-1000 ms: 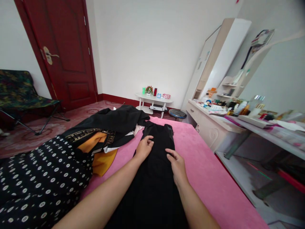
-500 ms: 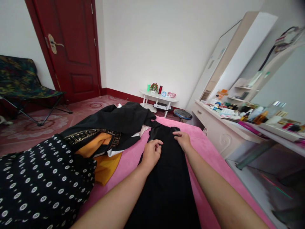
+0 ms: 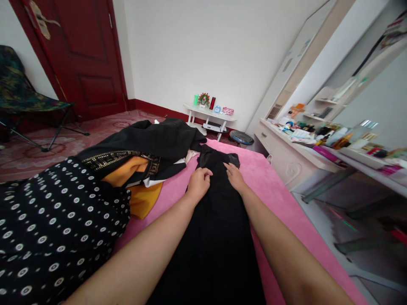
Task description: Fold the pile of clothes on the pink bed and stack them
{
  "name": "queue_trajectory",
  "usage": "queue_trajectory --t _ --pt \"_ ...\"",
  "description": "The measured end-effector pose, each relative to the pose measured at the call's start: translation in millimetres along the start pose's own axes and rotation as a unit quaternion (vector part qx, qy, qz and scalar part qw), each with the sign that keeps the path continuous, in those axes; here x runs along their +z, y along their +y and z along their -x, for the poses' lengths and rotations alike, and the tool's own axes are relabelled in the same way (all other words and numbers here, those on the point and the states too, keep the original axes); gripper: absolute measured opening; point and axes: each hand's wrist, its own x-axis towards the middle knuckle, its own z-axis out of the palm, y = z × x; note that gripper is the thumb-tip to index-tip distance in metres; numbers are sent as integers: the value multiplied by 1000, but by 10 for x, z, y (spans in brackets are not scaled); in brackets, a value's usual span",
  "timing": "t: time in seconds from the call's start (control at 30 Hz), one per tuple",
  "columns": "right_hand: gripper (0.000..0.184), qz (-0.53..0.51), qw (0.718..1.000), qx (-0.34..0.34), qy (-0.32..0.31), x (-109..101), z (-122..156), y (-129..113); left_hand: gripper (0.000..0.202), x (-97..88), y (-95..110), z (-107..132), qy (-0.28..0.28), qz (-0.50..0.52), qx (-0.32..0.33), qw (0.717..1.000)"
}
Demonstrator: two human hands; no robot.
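A long black garment (image 3: 219, 228) lies spread lengthwise in front of me on the pink bed cover (image 3: 267, 186). Its far end has a shinier, slightly rumpled edge; I cannot tell whether it is trousers or a skirt. My left hand (image 3: 199, 183) rests at the garment's left side near that end, fingers curled in and closed on the cloth. On the right side, my right hand (image 3: 234, 176) touches the fabric with its fingers stretched out and a little apart.
To the left is a clothes pile: a black garment with gold studs (image 3: 127, 156), a mustard-yellow cloth (image 3: 144, 199) and a black patterned cloth (image 3: 57, 224). A cluttered dresser (image 3: 286, 156) stands right, a small white table (image 3: 206, 111) beyond the bed, a folding chair (image 3: 34, 99) far left.
The view has tilted down and shifted. My right hand has moved inward from the garment's far right corner onto its surface. The garment's far end now looks folded or rumpled.
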Motion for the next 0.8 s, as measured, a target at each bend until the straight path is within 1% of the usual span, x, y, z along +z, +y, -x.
queue_trajectory --t 0.07,0.13,0.2,0.27,0.33,0.4,0.5,0.57,0.63,0.67,0.7,0.73,0.8 --pt "51 -3 1000 -13 -21 -76 226 -48 25 -4 -21 0 -13 18 0 1000" --pt "54 -7 999 -24 -39 -170 509 -101 27 -5 -36 7 -28 31 2 999" --pt "56 -12 998 -26 -59 -298 839 -175 31 -9 -40 22 -43 36 3 998" --pt "58 -18 996 -22 -87 -471 1202 -300 35 -22 -33 44 -60 42 5 997" --pt "62 -25 991 -21 -127 -679 1571 -493 38 -48 -19 70 -80 51 7 995" --pt "69 -28 984 -28 -174 -890 1914 -743 42 -84 -1 102 -101 65 8 993" --pt "77 -12 967 -76 -241 -1117 2305 -1133 50 -150 34 169 -131 91 -1 987" --pt "79 4 953 -125 -276 -1171 2446 -1329 56 -201 67 227 -147 109 -5 983" --pt "75 9 940 -165 -299 -1160 2479 -1446 60 -261 104 288 -162 119 0 980" --pt "71 -3 939 -174 -297 -1141 2456 -1478 62 -296 121 317 -168 120 6 978" --pt "64 -29 945 -169 -279 -1120 2410 -1497 62 -335 138 345 -174 119 12 977" --pt "57 -66 956 -148 -246 -1102 2342 -1508 63 -375 153 371 -180 117 18 977" --pt "37 -158 976 -76 -132 -1085 2155 -1526 64 -459 184 417 -192 112 32 974"
